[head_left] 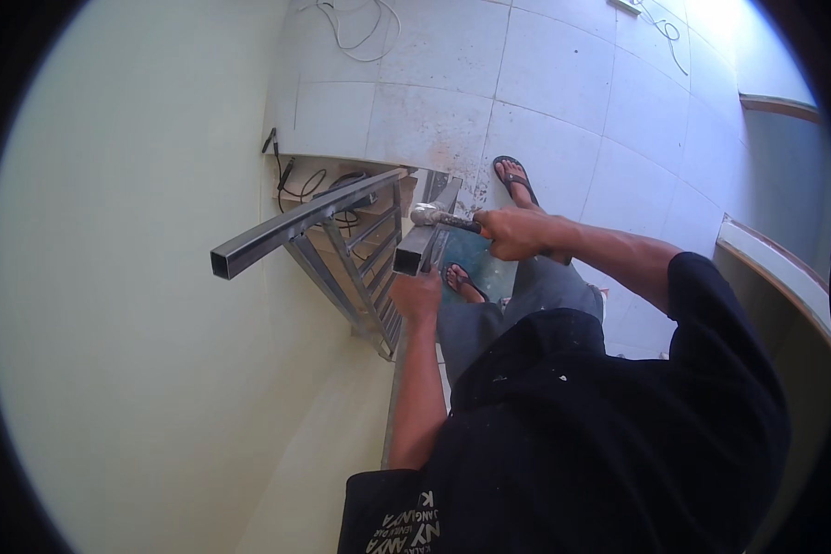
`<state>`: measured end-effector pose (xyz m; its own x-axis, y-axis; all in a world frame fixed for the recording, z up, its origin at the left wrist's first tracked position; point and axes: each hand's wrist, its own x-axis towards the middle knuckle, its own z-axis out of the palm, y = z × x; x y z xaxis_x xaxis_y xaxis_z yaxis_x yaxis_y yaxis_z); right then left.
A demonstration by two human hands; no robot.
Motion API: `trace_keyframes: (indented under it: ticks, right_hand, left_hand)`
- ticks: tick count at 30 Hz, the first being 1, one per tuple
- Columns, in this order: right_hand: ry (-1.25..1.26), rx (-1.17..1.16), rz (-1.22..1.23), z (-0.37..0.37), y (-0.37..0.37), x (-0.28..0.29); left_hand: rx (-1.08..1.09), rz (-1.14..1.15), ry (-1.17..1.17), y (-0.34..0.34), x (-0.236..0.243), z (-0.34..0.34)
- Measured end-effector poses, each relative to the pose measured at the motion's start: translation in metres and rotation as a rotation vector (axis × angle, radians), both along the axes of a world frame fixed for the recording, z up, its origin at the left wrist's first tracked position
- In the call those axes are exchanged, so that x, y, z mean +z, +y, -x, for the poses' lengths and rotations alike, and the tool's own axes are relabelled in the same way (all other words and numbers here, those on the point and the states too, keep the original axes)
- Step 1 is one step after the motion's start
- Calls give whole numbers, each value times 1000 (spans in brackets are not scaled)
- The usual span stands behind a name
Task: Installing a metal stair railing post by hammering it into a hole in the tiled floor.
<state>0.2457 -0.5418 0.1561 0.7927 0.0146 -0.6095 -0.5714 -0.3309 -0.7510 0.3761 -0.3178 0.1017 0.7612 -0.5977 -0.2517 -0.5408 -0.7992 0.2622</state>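
Note:
My right hand (pixel 515 233) is closed round the dark handle of a hammer (pixel 452 221). The hammer's head lies at the upper side of a short square metal tube (pixel 419 247), touching it or just over it. Beneath the near open end of that tube, my left hand (pixel 416 294) grips the metalwork, its fingers partly hidden. To the left, a long square metal rail (pixel 295 222) slopes toward me, its hollow end facing my side. Under it, a metal railing frame with thin bars (pixel 369 268) runs down along a stairway.
A pale wall (pixel 129 277) fills the left side. Black cables with a clamp (pixel 286 171) lie by the steps behind the rail. White cable (pixel 365 46) lies on the tiled floor (pixel 549 138) ahead. My sandalled feet (pixel 515 175) stand at different levels. At right is a ledge (pixel 776 263).

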Motion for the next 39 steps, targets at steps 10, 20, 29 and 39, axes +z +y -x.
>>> trace_keyframes:
  ticks: [10,20,29,39]
  right_hand:
    - [173,-443,68,37,4,40]
    - [251,-706,42,128,-50,29]
    - [442,-311,122,141,-151,-19]
    - [628,-182,275,223,-204,-93]
  left_hand:
    - [8,-15,160,2,16,-3]
    - [100,1,128,-2,22,-3]
    - [371,374,-252,-4,80,60]
    - [1058,341,225,66,-56,278]
